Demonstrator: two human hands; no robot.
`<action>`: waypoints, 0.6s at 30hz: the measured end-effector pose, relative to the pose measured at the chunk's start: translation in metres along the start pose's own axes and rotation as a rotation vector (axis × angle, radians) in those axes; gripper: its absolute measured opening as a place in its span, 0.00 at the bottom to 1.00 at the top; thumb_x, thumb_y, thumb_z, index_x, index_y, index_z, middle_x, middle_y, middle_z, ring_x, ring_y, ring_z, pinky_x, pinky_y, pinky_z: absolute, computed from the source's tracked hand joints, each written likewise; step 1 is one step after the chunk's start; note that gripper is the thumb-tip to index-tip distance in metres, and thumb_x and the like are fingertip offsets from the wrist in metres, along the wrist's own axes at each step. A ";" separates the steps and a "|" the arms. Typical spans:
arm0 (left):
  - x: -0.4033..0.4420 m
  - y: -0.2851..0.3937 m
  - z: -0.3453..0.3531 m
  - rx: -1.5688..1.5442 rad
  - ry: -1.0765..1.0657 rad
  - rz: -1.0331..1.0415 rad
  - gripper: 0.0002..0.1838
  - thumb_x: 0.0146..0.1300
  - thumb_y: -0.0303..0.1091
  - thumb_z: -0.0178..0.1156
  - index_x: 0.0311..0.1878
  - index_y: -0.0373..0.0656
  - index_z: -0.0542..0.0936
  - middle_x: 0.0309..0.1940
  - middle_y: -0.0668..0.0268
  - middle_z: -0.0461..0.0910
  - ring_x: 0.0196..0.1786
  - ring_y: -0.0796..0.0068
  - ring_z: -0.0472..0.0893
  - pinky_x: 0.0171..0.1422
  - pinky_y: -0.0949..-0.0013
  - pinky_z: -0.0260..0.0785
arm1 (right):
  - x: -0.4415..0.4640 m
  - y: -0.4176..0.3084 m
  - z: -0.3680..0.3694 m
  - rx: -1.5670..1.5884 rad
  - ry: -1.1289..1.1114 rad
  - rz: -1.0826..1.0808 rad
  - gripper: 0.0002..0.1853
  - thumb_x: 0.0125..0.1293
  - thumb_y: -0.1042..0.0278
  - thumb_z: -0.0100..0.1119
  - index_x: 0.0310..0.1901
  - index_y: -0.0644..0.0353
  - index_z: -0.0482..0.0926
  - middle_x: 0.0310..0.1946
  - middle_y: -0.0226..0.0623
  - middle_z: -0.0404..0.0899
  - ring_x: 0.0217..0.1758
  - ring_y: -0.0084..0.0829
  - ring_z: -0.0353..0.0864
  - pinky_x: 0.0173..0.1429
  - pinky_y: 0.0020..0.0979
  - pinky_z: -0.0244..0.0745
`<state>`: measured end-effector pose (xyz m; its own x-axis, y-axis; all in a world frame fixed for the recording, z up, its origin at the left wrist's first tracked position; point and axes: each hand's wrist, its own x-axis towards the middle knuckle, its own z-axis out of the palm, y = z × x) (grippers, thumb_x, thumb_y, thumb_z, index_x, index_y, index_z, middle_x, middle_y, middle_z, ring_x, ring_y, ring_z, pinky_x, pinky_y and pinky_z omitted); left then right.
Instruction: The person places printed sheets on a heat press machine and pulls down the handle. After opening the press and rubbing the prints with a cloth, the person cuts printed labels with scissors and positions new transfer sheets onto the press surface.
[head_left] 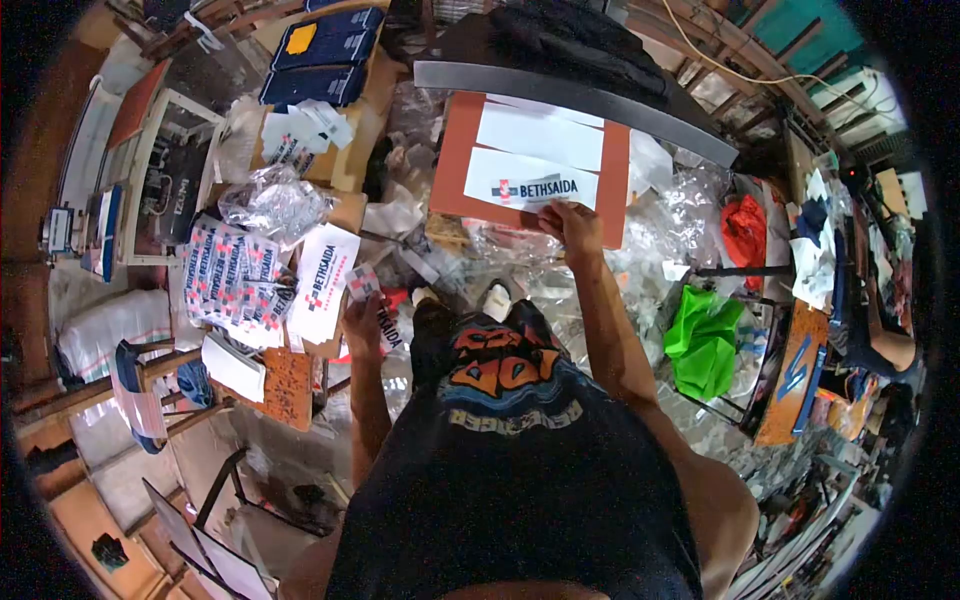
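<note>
In front of me a brown board (pixel 448 180) carries white pieces (pixel 540 138), which look like fabric or paper. On the nearest one lies a clear printed strip (pixel 549 189) reading BETHSAIDA with a red and grey cross. My right hand (pixel 575 228) is closed at the strip's lower edge, fingertips pinched together on it. Lower left, my left hand (pixel 362 328) pinches a small film piece (pixel 364 283) with a pink and grey cross. Close to that hand, a white printed sheet (pixel 325 275) with BETHSAIDA lettering lies beside a pile of printed transfers (pixel 235 280).
A dark press-like machine with a grey edge (pixel 580 100) stands behind the board. Crumpled clear plastic (pixel 275 205) lies at left, and more covers the floor. A green bag (pixel 703 345) and red bag (pixel 744 230) are at right. Another person's arm (pixel 888 340) shows far right.
</note>
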<state>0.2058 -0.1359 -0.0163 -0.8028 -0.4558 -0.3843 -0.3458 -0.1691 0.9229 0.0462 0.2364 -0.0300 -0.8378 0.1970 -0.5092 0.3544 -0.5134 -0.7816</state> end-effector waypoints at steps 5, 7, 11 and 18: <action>0.004 -0.004 0.001 -0.020 -0.017 0.045 0.10 0.73 0.36 0.64 0.42 0.37 0.85 0.31 0.62 0.87 0.26 0.74 0.85 0.29 0.71 0.76 | -0.006 -0.003 0.008 0.039 0.036 -0.001 0.06 0.72 0.73 0.64 0.46 0.66 0.82 0.37 0.42 0.87 0.39 0.35 0.90 0.45 0.34 0.91; 0.006 -0.002 0.001 -0.006 -0.026 0.042 0.10 0.73 0.36 0.64 0.41 0.38 0.84 0.30 0.64 0.87 0.26 0.74 0.85 0.29 0.71 0.76 | -0.006 -0.002 0.008 0.054 0.048 -0.003 0.07 0.72 0.72 0.64 0.46 0.66 0.82 0.38 0.43 0.87 0.41 0.36 0.90 0.46 0.34 0.91; 0.021 -0.018 -0.006 -0.135 -0.009 -0.031 0.10 0.74 0.36 0.64 0.41 0.38 0.84 0.29 0.65 0.86 0.25 0.74 0.84 0.30 0.71 0.76 | -0.011 -0.003 0.007 0.067 0.032 0.022 0.08 0.72 0.69 0.65 0.46 0.66 0.82 0.38 0.43 0.87 0.42 0.36 0.90 0.47 0.35 0.91; 0.020 -0.025 -0.009 0.030 -0.026 0.081 0.13 0.73 0.37 0.64 0.44 0.34 0.85 0.32 0.61 0.87 0.27 0.71 0.86 0.31 0.70 0.76 | -0.007 0.005 -0.006 -0.211 -0.127 -0.221 0.12 0.73 0.64 0.67 0.46 0.65 0.82 0.38 0.39 0.87 0.37 0.30 0.87 0.37 0.31 0.84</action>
<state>0.2028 -0.1482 -0.0469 -0.8410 -0.4436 -0.3096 -0.2937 -0.1063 0.9500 0.0567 0.2378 -0.0322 -0.9444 0.1719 -0.2803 0.2252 -0.2829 -0.9323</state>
